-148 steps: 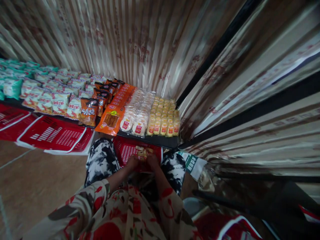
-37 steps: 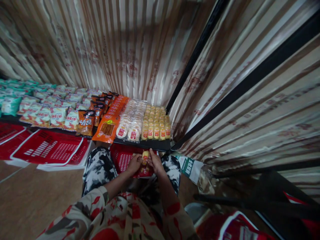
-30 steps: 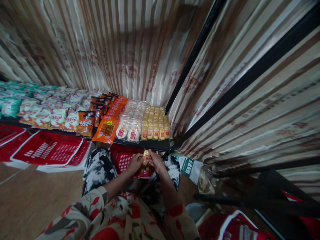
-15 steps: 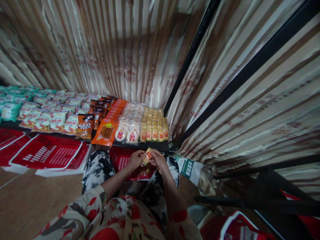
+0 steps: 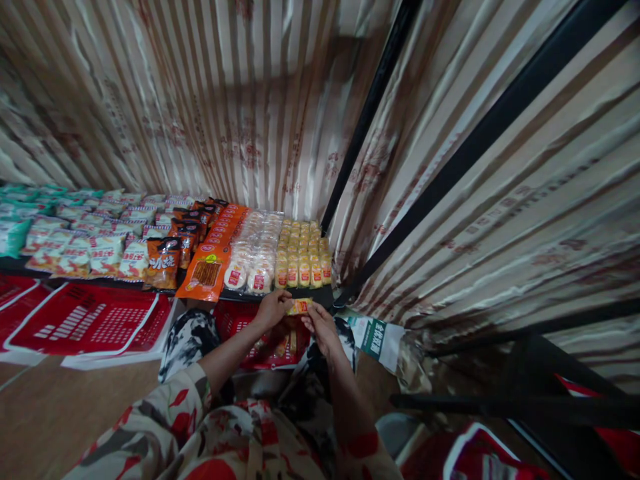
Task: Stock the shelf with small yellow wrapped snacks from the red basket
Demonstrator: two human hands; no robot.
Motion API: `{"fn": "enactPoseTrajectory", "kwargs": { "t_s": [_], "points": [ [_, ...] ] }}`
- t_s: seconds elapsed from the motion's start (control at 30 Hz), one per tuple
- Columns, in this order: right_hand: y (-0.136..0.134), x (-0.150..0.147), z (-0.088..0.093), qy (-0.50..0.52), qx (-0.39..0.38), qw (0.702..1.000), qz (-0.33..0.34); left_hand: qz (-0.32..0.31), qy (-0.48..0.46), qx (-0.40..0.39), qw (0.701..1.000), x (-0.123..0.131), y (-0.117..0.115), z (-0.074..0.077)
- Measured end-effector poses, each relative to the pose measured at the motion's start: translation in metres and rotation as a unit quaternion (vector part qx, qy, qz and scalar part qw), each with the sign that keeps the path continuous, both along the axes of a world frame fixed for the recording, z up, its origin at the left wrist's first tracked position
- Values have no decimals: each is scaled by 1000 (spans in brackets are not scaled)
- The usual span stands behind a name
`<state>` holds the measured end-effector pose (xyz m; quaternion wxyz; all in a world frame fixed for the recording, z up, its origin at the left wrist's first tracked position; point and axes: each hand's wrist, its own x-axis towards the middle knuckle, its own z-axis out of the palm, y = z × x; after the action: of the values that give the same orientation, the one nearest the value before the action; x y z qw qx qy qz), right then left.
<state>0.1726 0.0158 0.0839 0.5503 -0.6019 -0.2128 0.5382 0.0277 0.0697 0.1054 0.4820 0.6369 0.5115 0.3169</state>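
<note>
Between my two hands is a small yellow snack packet [image 5: 300, 307] with a red label, held lengthwise from side to side. My left hand [image 5: 275, 309] pinches its left end and my right hand [image 5: 321, 325] grips its right end. Just beyond them, rows of matching yellow packets [image 5: 299, 257] stand at the right end of a dark shelf [image 5: 310, 293]. Below my hands, between my knees, sits a red basket [image 5: 233, 319] with several yellowish packets inside, partly hidden by my arms.
Left along the shelf lie clear-wrapped white round snacks [image 5: 247, 260], orange packs [image 5: 206, 263], brown-orange bags [image 5: 163, 260] and white bags [image 5: 107, 252]. Red baskets [image 5: 95, 317] rest below. A black pole [image 5: 367, 127] and striped curtain [image 5: 240, 87] stand behind; a plastic bag [image 5: 385, 343] lies right.
The yellow packet has turned from a slanted, near-upright position to lying level between my hands. Both hands have risen slightly toward the shelf edge. The view has shifted a little.
</note>
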Motion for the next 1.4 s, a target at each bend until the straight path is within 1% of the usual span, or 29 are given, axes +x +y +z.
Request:
{"fn": "enactPoseTrajectory", "kwargs": {
  "t_s": [0.2,0.3,0.4,0.53,0.67,0.83,0.93,1.07,1.2,1.3,1.4],
  "points": [
    [0,1,-5,-53,14,998,-9,-26,36,27,999,5,11,9],
    [0,2,-7,-111,27,993,3,-45,63,52,996,4,19,18],
    [1,3,-9,-191,38,981,14,-75,97,79,989,4,28,28],
    [2,4,-8,-301,51,952,15,-122,142,108,976,7,39,41],
    [1,2,-3,-388,74,918,38,-159,174,131,963,15,47,49],
    [2,1,2,-497,87,862,42,-194,194,156,949,28,56,55],
    [5,0,2,-538,84,838,39,-209,198,168,943,37,61,54],
    [9,-1,1,-568,79,818,38,-218,196,181,939,49,67,50],
    [14,-2,-2,-580,74,811,23,-216,193,192,938,59,72,48],
    [21,-2,-4,-578,67,813,3,-192,188,207,941,62,72,50],
    [27,-3,-3,-573,64,817,-12,-135,188,226,946,61,66,52]
  ]
}}
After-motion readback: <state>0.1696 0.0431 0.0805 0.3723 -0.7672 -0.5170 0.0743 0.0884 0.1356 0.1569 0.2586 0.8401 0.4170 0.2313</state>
